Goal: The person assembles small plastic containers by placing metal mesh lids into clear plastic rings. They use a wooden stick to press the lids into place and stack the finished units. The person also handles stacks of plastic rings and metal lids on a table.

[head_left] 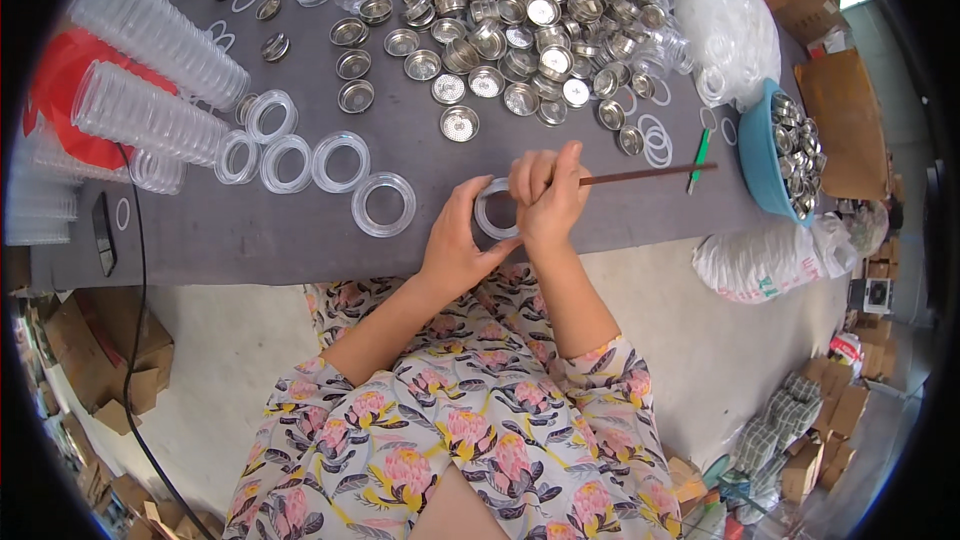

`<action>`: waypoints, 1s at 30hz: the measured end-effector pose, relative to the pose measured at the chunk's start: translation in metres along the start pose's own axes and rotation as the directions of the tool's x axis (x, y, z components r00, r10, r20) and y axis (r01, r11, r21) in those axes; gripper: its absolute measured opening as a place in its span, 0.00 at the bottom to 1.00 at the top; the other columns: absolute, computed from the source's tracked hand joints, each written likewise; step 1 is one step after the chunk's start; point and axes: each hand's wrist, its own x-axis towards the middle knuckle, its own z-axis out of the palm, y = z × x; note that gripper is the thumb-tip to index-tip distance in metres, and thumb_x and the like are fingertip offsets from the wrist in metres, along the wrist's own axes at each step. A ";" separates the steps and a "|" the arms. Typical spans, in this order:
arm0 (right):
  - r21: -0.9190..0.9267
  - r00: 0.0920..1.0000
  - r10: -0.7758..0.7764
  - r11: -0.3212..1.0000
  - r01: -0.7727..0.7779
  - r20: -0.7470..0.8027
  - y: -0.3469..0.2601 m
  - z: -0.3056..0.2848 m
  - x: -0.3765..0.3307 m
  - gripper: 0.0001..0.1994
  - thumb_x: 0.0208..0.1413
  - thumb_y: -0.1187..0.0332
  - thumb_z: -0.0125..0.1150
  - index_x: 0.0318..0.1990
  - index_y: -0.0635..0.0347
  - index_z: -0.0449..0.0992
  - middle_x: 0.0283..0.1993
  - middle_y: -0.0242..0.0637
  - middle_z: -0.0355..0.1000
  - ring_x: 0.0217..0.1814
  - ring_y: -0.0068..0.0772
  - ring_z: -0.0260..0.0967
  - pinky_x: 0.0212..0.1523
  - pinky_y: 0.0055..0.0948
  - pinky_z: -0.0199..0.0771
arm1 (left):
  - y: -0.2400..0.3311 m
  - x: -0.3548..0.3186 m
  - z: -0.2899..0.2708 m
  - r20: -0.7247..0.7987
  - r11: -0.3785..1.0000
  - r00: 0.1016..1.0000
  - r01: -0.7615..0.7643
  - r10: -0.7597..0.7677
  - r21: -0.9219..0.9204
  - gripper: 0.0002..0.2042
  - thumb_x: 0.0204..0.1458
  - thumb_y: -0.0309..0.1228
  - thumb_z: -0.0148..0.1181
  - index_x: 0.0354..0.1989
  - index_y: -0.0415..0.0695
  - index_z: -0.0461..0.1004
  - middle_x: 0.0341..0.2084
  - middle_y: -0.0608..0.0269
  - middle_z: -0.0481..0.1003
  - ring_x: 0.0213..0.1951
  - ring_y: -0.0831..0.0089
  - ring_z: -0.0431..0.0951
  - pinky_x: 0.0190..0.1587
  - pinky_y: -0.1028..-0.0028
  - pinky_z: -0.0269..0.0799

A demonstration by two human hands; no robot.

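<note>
My left hand (pixel 460 242) curls round the left side of a clear plastic ring (pixel 492 217) at the table's front edge. Closed in a fist above the ring's right side, my right hand (pixel 547 195) grips a thin brown stick (pixel 640 176) that points out to the right. The stick's other end is hidden by the hand. Left of my hands lies another clear plastic ring (pixel 384 204), with several similar ones in a row beyond it. Ahead is a large heap of round metal strainer caps (pixel 485 81). Green tweezers (pixel 698 162) lie under the stick's tip.
Stacked clear plastic cups (pixel 150 110) and a red bag (pixel 75 90) crowd the left. A phone (pixel 104 235) and a black cable (pixel 135 310) are near the left edge. At right stand a blue basin (pixel 762 165) of metal caps and white thin rings (pixel 655 140).
</note>
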 end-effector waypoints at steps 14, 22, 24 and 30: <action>-0.004 0.977 -0.214 0.977 0.214 -0.012 -0.031 -0.032 -0.010 0.32 0.65 0.51 0.30 0.08 0.56 0.51 0.08 0.31 0.49 0.11 0.22 0.41 0.16 0.24 0.40 | 0.017 0.051 -0.042 0.144 0.876 0.925 -0.380 0.352 0.296 0.18 0.44 0.31 0.62 0.45 0.40 0.69 0.49 0.52 0.68 0.52 0.53 0.67 0.55 0.60 0.62; 0.023 0.978 -0.207 0.978 0.208 -0.037 -0.038 -0.039 -0.018 0.32 0.65 0.51 0.29 0.07 0.56 0.50 0.07 0.31 0.49 0.11 0.22 0.41 0.16 0.24 0.40 | -0.060 0.146 -0.094 0.193 0.598 0.965 -0.262 0.177 0.758 0.08 0.43 0.26 0.57 0.34 0.45 0.76 0.33 0.60 0.74 0.45 0.63 0.70 0.53 0.59 0.60; 0.019 0.981 -0.191 0.981 0.192 -0.045 -0.038 -0.043 -0.020 0.32 0.65 0.51 0.29 0.07 0.56 0.50 0.07 0.31 0.49 0.11 0.22 0.41 0.16 0.24 0.40 | -0.055 0.145 -0.094 0.249 0.531 0.958 -0.287 0.144 0.797 0.06 0.42 0.27 0.58 0.30 0.46 0.77 0.29 0.63 0.74 0.44 0.64 0.70 0.53 0.60 0.60; 0.066 0.984 -0.154 0.985 0.160 -0.092 -0.031 -0.046 -0.023 0.32 0.64 0.48 0.27 0.08 0.54 0.49 0.07 0.30 0.48 0.11 0.22 0.38 0.14 0.23 0.36 | -0.028 0.111 -0.102 0.388 0.588 0.922 -0.320 0.012 0.743 0.06 0.41 0.28 0.61 0.30 0.46 0.77 0.32 0.64 0.74 0.44 0.64 0.69 0.51 0.61 0.60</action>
